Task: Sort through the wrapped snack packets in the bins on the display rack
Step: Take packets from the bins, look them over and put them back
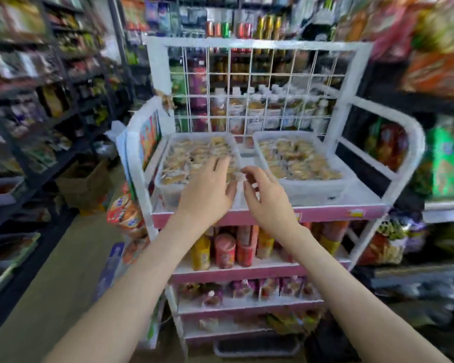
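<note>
Two clear plastic bins stand side by side on the top shelf of a white and pink display rack [270, 214]. The left bin [168, 191] and the right bin [323, 189] each hold several clear-wrapped tan snack packets [299, 159]. My left hand [210, 189] reaches over the near right corner of the left bin, fingers straight and spread above the packets. My right hand [266, 197] hovers over the gap between the bins, its fingers loosely curled and holding nothing. The picture is blurred by motion.
A white wire grid [249, 85] rises behind the bins, with bottles beyond it. Lower rack shelves carry canisters [224, 250] and small packets. Dark store shelving lines the left aisle, a cardboard box [84, 184] sits on the floor, and snack bags fill the right.
</note>
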